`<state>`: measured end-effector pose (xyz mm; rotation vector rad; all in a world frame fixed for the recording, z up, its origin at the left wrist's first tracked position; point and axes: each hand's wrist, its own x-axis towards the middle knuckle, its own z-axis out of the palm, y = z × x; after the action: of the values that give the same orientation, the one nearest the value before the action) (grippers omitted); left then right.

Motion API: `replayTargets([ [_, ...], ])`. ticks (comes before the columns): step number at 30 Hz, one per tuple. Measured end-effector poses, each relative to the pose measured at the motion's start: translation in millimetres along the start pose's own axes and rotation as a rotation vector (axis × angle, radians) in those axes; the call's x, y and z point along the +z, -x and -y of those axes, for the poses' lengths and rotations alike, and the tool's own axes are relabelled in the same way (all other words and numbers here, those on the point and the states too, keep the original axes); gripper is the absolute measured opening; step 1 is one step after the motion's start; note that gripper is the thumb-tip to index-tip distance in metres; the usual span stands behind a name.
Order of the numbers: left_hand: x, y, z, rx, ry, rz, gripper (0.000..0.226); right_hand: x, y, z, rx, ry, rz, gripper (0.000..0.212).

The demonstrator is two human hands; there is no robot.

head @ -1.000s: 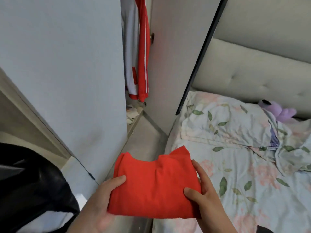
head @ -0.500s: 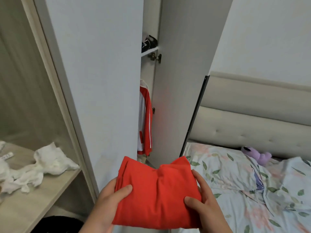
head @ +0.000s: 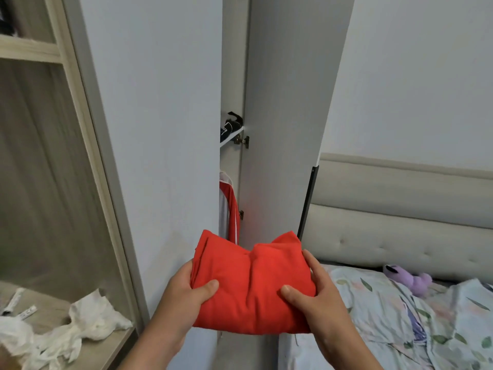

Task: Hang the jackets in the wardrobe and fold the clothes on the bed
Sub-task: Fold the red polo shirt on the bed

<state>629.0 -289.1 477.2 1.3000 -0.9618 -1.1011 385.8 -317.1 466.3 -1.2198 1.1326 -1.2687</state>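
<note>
Left hand: grips the left edge of the folded red garment, thumb on top, fingers hidden beneath.
Right hand: grips the opposite edge, thumb on top, index finger along the side.
Left forearm, right forearm: bare, extended forward.

Soft, even light with a cool grey cast fills the room, its source out of view. The wall and the wardrobe door are flatly lit, the narrow gap beside that door falls into shade, and the strongly saturated red garment throws a faint pink tinge on the panel behind it. The wide lens makes the wardrobe's straight edges lean and bow toward the borders, and the white cloths in the lower left corner look soft and smeared.
</note>
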Motion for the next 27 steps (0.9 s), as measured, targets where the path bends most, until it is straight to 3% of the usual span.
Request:
replayTargets([
  [5, 5.5, -34.7, -18.7, 0.029, 0.098, -0.059, 0.034, 6.0, -43.5, 19.5, -0.046, -0.043, -0.025, 0.072],
  [12, 35.3, -130.6, -45.5, 0.122, 0.133, -0.111, 0.034, 5.1, -154.1, 37.5, -0.109, -0.125, 0.01, 0.07],
  [19, 72.0, -250.2, -50.1, 0.121, 0.146, -0.081, 0.037, -2.6, -290.5, 33.5, -0.152, -0.061, 0.005, 0.073],
  [24, 98.8, -308.0, -66.1, 0.155, 0.088, -0.041, 0.074, -8.0, -365.8, 39.4, -0.209, -0.015, -0.019, 0.073],
  [27, 105.1, -329.9, -77.5, 0.171, 0.03, -0.105, 0.076, -2.1, -393.2, 47.2, -0.242, -0.013, -0.017, 0.073],
])
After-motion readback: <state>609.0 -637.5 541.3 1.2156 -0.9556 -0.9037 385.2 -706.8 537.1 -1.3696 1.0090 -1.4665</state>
